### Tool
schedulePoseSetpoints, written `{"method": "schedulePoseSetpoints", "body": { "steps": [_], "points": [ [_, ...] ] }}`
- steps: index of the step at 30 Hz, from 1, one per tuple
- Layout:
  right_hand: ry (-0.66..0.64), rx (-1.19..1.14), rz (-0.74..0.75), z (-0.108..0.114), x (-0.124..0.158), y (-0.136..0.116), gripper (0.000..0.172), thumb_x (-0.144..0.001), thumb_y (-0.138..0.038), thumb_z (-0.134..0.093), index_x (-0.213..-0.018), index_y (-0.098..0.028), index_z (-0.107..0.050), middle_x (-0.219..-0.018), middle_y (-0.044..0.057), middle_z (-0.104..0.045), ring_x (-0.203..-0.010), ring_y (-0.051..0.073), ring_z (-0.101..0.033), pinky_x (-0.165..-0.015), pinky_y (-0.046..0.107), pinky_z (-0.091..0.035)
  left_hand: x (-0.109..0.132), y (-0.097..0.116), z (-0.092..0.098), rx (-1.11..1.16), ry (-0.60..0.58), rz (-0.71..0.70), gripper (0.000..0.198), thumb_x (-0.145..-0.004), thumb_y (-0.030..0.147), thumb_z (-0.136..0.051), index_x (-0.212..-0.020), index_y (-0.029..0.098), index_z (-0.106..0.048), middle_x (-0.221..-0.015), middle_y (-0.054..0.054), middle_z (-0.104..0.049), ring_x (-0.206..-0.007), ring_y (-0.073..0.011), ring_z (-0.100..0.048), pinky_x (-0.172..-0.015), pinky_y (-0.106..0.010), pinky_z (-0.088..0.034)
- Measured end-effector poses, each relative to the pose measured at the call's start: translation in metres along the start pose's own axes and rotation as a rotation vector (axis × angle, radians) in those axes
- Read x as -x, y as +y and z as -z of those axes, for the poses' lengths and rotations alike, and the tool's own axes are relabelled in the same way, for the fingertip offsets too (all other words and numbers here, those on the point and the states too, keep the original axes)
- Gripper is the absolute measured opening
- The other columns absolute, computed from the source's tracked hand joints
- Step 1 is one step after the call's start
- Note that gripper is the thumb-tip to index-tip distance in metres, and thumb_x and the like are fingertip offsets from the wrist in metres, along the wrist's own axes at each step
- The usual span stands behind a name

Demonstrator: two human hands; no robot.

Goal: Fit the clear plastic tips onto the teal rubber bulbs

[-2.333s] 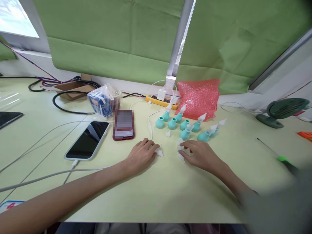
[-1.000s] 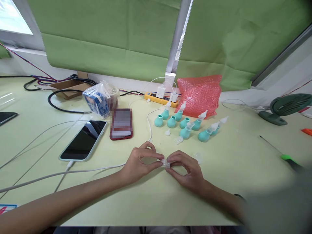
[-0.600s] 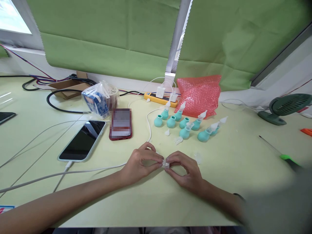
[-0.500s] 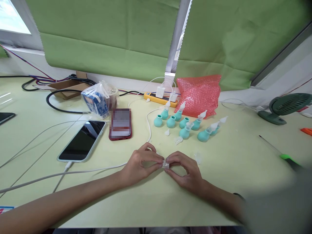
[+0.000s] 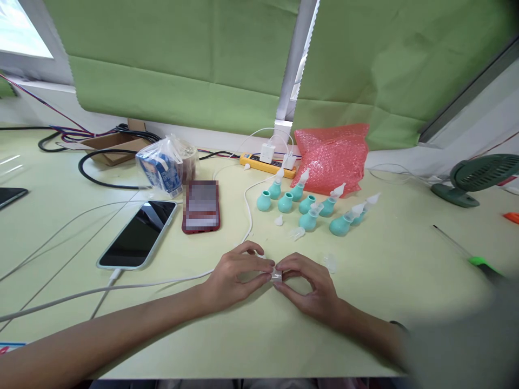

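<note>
Grips of left hand (image 5: 226, 278) and right hand (image 5: 320, 287) pinch a clear piece (image 5: 277, 276) from both sides, seemingly for steadiness; bulbs (image 5: 307, 222) stand beyond it, presumably for easy reach.

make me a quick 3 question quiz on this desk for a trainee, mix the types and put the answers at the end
1. True or false: the left hand and the right hand both have fingertips at the same small clear piece.
2. Multiple choice: what lies at the right end of the yellow power strip?
a) a green fan
b) a red bubble-wrap pouch
c) a cardboard box
3. Count: how many teal bulbs have a bare mouth, with no clear or white part in it?

Key: 1. True; 2. b; 3. Three.
</note>
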State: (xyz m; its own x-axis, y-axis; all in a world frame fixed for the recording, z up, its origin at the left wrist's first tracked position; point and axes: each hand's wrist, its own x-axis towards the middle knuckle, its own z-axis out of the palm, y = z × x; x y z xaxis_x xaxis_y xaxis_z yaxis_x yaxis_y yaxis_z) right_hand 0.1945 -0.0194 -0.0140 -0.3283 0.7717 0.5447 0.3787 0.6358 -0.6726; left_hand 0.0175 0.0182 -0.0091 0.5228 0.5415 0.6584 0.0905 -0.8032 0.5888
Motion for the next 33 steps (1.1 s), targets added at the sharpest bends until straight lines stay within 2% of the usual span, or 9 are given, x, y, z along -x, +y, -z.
{"method": "schedulePoseSetpoints", "body": {
  "steps": [27,33],
  "points": [
    [-0.008,-0.030,0.033,-0.0005,0.0004,0.0013,0.028,-0.065,-0.004,-0.057,-0.089,-0.019,-0.052,-0.078,0.004,-0.055,-0.073,0.013,-0.054,-0.055,0.023,-0.053,0.0033,-0.0031,-0.0009,0.016,-0.026,-0.035,0.018,-0.070,0.006,-0.055,-0.085,0.012,-0.063,-0.081,-0.006,-0.066,-0.077,-0.0156,-0.049,-0.069,-0.031,-0.047],
    [-0.011,-0.053,0.032,0.0004,-0.0001,0.0017,0.029,-0.065,-0.003,-0.057,-0.089,-0.018,-0.052,-0.079,0.004,-0.054,-0.073,0.013,-0.054,-0.056,0.023,-0.053,0.0009,-0.0027,-0.0003,0.035,-0.042,0.007,0.017,-0.071,0.007,-0.055,-0.085,0.012,-0.063,-0.080,-0.006,-0.066,-0.076,-0.0160,-0.049,-0.067,-0.031,-0.047]
  ]
}}
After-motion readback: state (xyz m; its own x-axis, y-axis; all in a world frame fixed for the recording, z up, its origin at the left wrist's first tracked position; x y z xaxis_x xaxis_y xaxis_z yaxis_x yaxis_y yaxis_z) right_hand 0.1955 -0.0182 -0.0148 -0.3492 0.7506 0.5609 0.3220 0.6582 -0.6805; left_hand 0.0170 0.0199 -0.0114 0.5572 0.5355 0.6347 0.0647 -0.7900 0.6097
